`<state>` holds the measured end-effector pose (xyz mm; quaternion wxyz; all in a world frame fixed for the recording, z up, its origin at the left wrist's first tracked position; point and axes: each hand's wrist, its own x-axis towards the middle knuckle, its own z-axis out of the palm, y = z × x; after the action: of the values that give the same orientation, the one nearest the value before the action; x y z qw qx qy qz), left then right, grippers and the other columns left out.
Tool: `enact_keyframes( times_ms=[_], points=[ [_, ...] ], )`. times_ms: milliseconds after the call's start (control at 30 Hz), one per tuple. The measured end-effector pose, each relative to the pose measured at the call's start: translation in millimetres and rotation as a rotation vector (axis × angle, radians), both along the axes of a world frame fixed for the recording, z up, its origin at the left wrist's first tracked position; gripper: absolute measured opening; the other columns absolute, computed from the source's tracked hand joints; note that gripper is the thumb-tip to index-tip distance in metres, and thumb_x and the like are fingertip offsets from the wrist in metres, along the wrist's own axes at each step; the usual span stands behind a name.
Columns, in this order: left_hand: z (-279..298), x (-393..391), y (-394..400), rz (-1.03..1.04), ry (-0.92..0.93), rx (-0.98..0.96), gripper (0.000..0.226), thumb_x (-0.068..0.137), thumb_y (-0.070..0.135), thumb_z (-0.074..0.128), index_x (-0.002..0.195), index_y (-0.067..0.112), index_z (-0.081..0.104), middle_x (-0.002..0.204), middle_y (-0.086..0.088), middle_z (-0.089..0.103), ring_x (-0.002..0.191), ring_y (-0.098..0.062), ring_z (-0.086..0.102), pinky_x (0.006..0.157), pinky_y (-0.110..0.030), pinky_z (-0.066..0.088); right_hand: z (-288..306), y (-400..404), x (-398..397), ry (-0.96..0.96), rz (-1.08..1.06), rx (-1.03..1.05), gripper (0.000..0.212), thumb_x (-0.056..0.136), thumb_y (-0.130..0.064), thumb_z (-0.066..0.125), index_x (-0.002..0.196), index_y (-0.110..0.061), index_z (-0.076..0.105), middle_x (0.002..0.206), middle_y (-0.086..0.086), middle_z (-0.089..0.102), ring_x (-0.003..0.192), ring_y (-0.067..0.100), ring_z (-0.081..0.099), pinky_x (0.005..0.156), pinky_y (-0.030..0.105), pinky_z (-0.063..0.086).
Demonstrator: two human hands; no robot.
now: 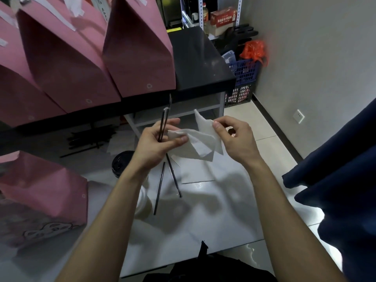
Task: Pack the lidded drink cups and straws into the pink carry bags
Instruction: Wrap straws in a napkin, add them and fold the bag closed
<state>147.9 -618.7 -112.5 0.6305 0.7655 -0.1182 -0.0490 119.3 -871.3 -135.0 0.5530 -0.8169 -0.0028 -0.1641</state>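
While the left hand (pixel 156 143) grips two straws (pixel 163 125) and pinches the napkin (pixel 200 143) with the right hand (pixel 234 137) below the pink bags (pixel 138 58), the loosely held straws could slip.

I see matt pink paper bags (pixel 140 58). Napkin (pixel 200 143) is soft, crinkled white paper. Straws (pixel 162 127) look like smooth black plastic in thin clear wrap. Upper surface (pixel 199 64) is dark, smooth, slightly glossy. Floor (pixel 264 127) is glossy tile. Crate (pixel 244 78) is blue plastic mesh. Cup lid (pixel 122 163) is shiny black plastic.
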Motion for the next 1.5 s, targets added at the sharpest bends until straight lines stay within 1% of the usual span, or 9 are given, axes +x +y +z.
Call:
enact_keyframes(
  times_ms=[133, 200, 300, 433, 533, 933, 1067, 1267, 1500],
  points=[
    [-11.0, 2.3, -10.2, 0.026, 0.11, -0.137, 0.026, 0.083, 0.014, 0.093, 0.106, 0.005, 0.083, 0.145, 0.002, 0.071, 0.087, 0.003, 0.075, 0.072, -0.012, 0.055, 13.0, 3.4, -3.4, 0.039, 0.144, 0.206, 0.016, 0.106, -0.031, 0.064, 0.093, -0.029, 0.073, 0.086, -0.01, 0.07, 0.081, 0.007, 0.061, 0.076, 0.028, 0.05],
    [-11.3, 3.5, -12.3, 0.023, 0.134, -0.18, 0.028, 0.087, 0.015, 0.091, 0.114, 0.008, 0.084, 0.122, 0.002, 0.081, 0.075, 0.014, 0.062, 0.057, -0.006, 0.045, 13.4, 3.5, -4.2, 0.064, 0.167, 0.255, 0.018, 0.11, -0.025, 0.06, 0.096, -0.023, 0.072, 0.09, -0.005, 0.069, 0.085, 0.01, 0.06, 0.081, 0.034, 0.049],
    [-11.5, 6.7, -13.0, -0.024, 0.179, -0.186, 0.028, 0.087, 0.028, 0.09, 0.107, 0.012, 0.082, 0.074, 0.009, 0.064, 0.053, -0.002, 0.038, 0.047, -0.015, 0.029, 9.4, 4.6, -4.8, 0.133, 0.161, 0.335, 0.025, 0.114, -0.027, 0.054, 0.102, -0.014, 0.07, 0.094, -0.001, 0.068, 0.087, 0.013, 0.06, 0.081, 0.04, 0.049],
    [-12.3, 11.3, -20.1, 0.065, 0.226, -0.181, 0.024, 0.091, 0.026, 0.089, 0.105, 0.008, 0.078, 0.066, 0.013, 0.06, 0.049, -0.001, 0.041, 0.046, -0.016, 0.031, 9.7, 3.8, -7.8, 0.217, 0.251, 0.471, 0.037, 0.105, -0.045, 0.064, 0.123, -0.014, 0.071, 0.097, -0.007, 0.077, 0.086, 0.01, 0.072, 0.074, 0.028, 0.058],
    [-14.2, 16.4, -22.1, 0.143, 0.258, -0.185, 0.029, 0.091, 0.025, 0.09, 0.108, 0.005, 0.077, 0.061, 0.016, 0.061, 0.045, 0.001, 0.047, 0.045, -0.015, 0.035, 5.8, 8.1, -8.2, 0.269, 0.267, 0.403, 0.038, 0.094, -0.022, 0.085, 0.127, -0.011, 0.07, 0.105, 0.007, 0.084, 0.099, 0.024, 0.08, 0.085, 0.039, 0.066],
    [-4.4, 18.9, -14.7, 0.222, 0.195, 0.027, 0.023, 0.097, 0.038, 0.081, 0.119, 0.031, 0.075, 0.106, 0.008, 0.079, 0.06, 0.003, 0.059, 0.053, -0.015, 0.045, -9.7, 18.4, 5.0, 0.261, -0.023, 0.274, 0.012, 0.103, -0.019, 0.071, 0.101, -0.01, 0.079, 0.092, 0.007, 0.083, 0.087, 0.026, 0.079, 0.077, 0.045, 0.062],
    [4.1, 22.7, -12.0, 0.309, 0.35, -0.215, 0.029, 0.113, 0.041, 0.054, 0.103, 0.015, 0.063, 0.112, -0.012, 0.071, 0.061, -0.01, 0.056, 0.05, -0.025, 0.042, -10.6, 21.8, 7.3, 0.268, -0.115, 0.157, 0.018, 0.102, -0.023, 0.069, 0.098, -0.006, 0.075, 0.089, 0.008, 0.08, 0.091, 0.032, 0.075, 0.084, 0.053, 0.061],
    [1.7, 10.8, -18.6, 0.162, 0.286, -0.223, 0.052, 0.117, 0.046, 0.038, 0.104, 0.025, 0.083, 0.12, -0.01, 0.077, 0.117, -0.027, 0.071, 0.107, -0.043, 0.051, -1.6, 48.1, 5.8, 0.193, 0.007, 0.036, 0.022, 0.104, -0.028, 0.066, 0.099, -0.008, 0.071, 0.084, 0.011, 0.076, 0.084, 0.034, 0.072, 0.075, 0.052, 0.059],
    [10.0, 1.1, -20.3, 0.065, 0.299, -0.198, 0.036, 0.117, 0.049, 0.041, 0.138, 0.053, 0.069, 0.162, -0.01, 0.053, 0.153, -0.018, 0.048, 0.123, -0.034, 0.043, 14.9, 76.6, 0.2, 0.233, 0.24, 0.062, 0.017, 0.101, -0.035, 0.073, 0.102, -0.019, 0.08, 0.086, 0.0, 0.08, 0.085, 0.026, 0.076, 0.079, 0.052, 0.061]
  ],
)
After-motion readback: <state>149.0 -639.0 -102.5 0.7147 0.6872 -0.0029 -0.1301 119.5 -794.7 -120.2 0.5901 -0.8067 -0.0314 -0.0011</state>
